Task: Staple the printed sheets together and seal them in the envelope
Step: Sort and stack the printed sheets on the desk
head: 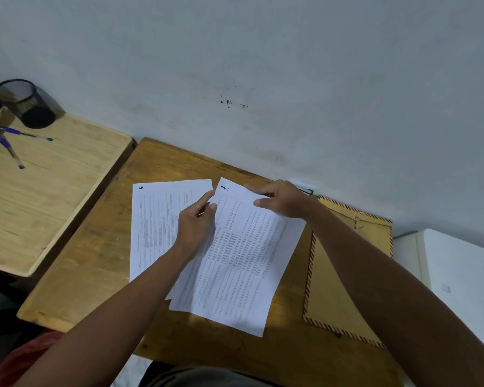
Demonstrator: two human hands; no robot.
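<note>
Two bare forearms reach in from the near edge over a brown wooden surface; on it lie two printed sheets, partly overlapping. The right sheet lies tilted, its near corner pointing toward the person, and it covers the right edge of the left sheet, which lies straighter; each sheet carries a small dark handwritten mark at its far left corner. The left hand sits where the two sheets meet; its fingers are loosely curled, with thumb and forefinger closing on the far left corner of the right sheet; whether the corner is lifted off the surface I cannot tell. The right hand rests on the far edge of the right sheet; its fingers are straight and slightly spread, pointing left and pressing the paper flat. Just right of the sheets, under the right forearm, lies a brown envelope with a striped border, flat on the surface and touching neither sheet as far as can be seen. To the left stands a lighter wooden surface; on it lie two blue pens, and at its far end a black mesh cup lies tipped on its side. Beyond everything rises a pale wall with a few dark specks.
</note>
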